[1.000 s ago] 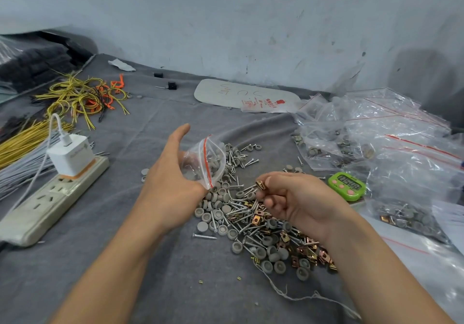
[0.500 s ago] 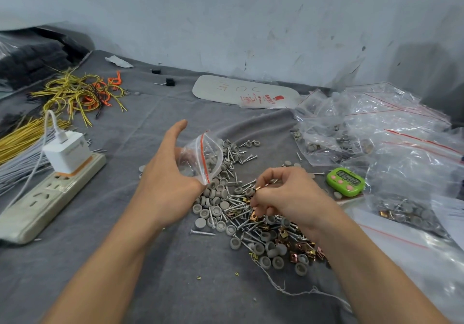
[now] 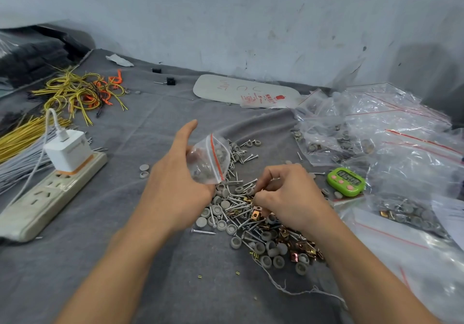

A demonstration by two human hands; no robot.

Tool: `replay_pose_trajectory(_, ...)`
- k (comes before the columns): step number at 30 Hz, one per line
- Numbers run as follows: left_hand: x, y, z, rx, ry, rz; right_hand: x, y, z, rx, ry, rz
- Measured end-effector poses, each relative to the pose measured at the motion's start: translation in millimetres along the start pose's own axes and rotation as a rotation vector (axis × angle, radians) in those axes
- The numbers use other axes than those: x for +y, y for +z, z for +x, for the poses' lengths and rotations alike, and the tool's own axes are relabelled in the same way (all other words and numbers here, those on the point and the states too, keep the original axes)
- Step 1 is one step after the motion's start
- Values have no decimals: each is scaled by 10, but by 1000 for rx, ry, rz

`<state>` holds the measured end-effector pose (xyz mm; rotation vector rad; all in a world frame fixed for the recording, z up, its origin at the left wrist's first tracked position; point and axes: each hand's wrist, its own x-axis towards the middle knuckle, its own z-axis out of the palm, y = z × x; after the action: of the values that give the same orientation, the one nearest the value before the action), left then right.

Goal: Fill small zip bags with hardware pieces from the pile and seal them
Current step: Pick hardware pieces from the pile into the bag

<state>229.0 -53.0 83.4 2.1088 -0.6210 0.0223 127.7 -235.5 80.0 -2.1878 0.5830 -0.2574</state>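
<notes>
A grey cloth covers the counter (image 3: 125, 261). On the left lie a white power strip (image 3: 47, 193) with a charger block (image 3: 69, 151) plugged into it, and beyond it loose yellow wires (image 3: 80, 92). To the right, a heap of filled zip bags (image 3: 376, 132) crowds the counter's side, with a green timer (image 3: 346, 181) just beside it. A flat white packet (image 3: 246, 91) lies near the back wall. The pile (image 3: 251, 223) of screws, grey caps and brass clips spreads in the middle, and a loose thread (image 3: 288, 289) trails out from its near edge.

The left hand (image 3: 173, 185) holds the small zip bag (image 3: 209, 159) above the far end of the pile, its mouth with the red strip turned toward the right hand, the thumb pointing up; the holding fingers are hidden behind the bag. The right hand (image 3: 288, 195) is curled, fingertips down in the pile, pinching a hardware piece (image 3: 254, 195) too small to identify.

Bare cloth lies in front of the pile and between the left forearm and the power strip.
</notes>
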Motion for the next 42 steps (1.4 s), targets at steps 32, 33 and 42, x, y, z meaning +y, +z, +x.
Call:
replay_pose_trajectory(32,270,534,-270,-76,385,143,163,-230,-122,-192,-17,307)
replay_pose_trajectory(33,258,528,-261,-86,381,142,173,-229,-114,-177,-12,309)
replay_pose_trajectory(42,265,542,-317,-3,278,68,105,-209,-102,-146,-6,543)
